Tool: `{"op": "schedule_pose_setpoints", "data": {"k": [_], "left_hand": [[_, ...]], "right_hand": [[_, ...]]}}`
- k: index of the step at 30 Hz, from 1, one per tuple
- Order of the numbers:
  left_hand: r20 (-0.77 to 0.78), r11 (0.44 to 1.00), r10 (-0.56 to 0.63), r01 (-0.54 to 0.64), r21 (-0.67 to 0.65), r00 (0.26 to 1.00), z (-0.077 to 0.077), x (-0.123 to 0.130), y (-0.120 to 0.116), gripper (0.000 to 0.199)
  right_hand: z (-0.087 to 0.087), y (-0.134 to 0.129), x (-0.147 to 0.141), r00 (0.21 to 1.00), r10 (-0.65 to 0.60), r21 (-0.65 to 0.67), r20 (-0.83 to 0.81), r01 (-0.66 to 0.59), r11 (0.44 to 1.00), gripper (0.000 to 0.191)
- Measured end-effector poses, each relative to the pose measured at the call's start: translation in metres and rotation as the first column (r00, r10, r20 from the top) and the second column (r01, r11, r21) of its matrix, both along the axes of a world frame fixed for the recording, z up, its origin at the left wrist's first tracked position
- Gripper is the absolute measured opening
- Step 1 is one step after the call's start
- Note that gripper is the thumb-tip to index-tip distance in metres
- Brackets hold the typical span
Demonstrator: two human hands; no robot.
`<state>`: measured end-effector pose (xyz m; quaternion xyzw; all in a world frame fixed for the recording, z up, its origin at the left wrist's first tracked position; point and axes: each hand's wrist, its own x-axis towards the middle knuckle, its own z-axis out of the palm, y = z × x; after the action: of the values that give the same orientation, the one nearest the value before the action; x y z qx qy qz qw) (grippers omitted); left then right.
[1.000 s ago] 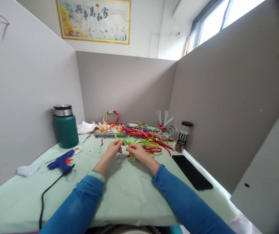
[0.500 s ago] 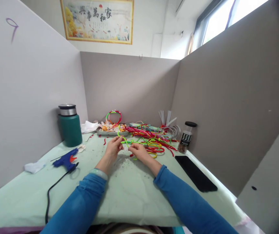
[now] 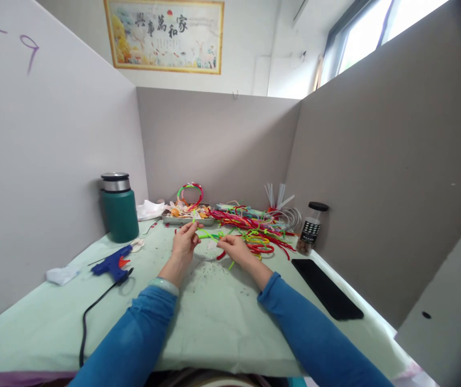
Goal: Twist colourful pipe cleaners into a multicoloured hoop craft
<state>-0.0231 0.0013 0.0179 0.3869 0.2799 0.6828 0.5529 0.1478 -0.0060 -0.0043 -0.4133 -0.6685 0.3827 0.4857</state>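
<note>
Between my two hands runs a bright yellow-green pipe cleaner (image 3: 209, 235). My left hand (image 3: 185, 244) pinches it near one end, and a short piece sticks up above the fingers. The fingers of my right hand (image 3: 236, 250) are closed on its other part, with a tail hanging below them. Just behind, a partly hidden band wrapped in green and red lies by the fingertips. To the right of my right hand, red and yellow pipe cleaner loops (image 3: 260, 246) rest on the table.
Behind the hands are a metal tray (image 3: 188, 221) of small pieces, a wrapped hoop (image 3: 203, 196) and a pile of pipe cleaners (image 3: 238, 217). A green bottle (image 3: 120, 215) and blue glue gun (image 3: 112, 263) are left; a jar (image 3: 310, 231) and black phone-like slab (image 3: 327, 289) right.
My hands have moved slightly apart, and the yellow-green pipe cleaner is stretched more sideways between them. The whole view has shifted a little.
</note>
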Motion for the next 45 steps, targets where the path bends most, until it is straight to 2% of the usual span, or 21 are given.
{"op": "schedule_pose_setpoints", "data": {"k": [4, 7, 10, 14, 20, 26, 32, 40, 45], "left_hand": [[0.057, 0.998, -0.058, 0.058, 0.005, 0.997, 0.0, 0.0, -0.001, 0.031], [0.092, 0.994, -0.105, 0.105, 0.0, 0.99, -0.002, -0.001, -0.001, 0.027], [0.114, 0.996, -0.08, 0.084, -0.027, 0.99, -0.003, -0.003, 0.001, 0.023], [0.212, 0.995, -0.07, 0.083, -0.049, 0.975, -0.003, -0.006, 0.005, 0.017], [0.22, 0.994, -0.097, 0.105, -0.027, 0.971, -0.002, -0.008, 0.005, 0.017], [0.173, 0.997, -0.078, 0.079, -0.001, 0.982, 0.0, -0.006, 0.003, 0.022], [0.152, 0.997, -0.077, 0.074, 0.028, 0.985, 0.001, -0.007, 0.002, 0.027], [0.145, 1.0, -0.016, 0.014, 0.016, 0.989, -0.001, -0.009, 0.004, 0.026], [0.205, 0.999, 0.049, -0.052, 0.011, 0.978, -0.001, -0.012, 0.006, 0.019]], "right_hand": [[0.006, -0.006, 0.002, 0.99, 0.132, -0.182, -0.051, -0.139, 0.973, 0.021], [0.008, -0.011, 0.002, 0.973, 0.201, -0.257, -0.113, -0.224, 0.94, 0.022], [0.01, -0.013, 0.003, 0.964, 0.212, -0.315, -0.162, -0.254, 0.915, 0.025], [0.008, -0.011, 0.007, 0.94, 0.301, -0.424, -0.161, -0.341, 0.839, 0.026], [0.004, -0.002, 0.018, 0.944, 0.268, -0.436, -0.192, -0.326, 0.839, 0.027], [0.004, 0.003, 0.026, 0.923, 0.288, -0.471, -0.254, -0.379, 0.797, 0.031], [0.003, 0.005, 0.028, 0.926, 0.293, -0.486, -0.239, -0.375, 0.789, 0.032], [0.007, 0.002, 0.03, 0.93, 0.289, -0.489, -0.227, -0.366, 0.792, 0.031], [0.012, 0.001, 0.031, 0.907, 0.315, -0.508, -0.28, -0.418, 0.753, 0.029]]}}
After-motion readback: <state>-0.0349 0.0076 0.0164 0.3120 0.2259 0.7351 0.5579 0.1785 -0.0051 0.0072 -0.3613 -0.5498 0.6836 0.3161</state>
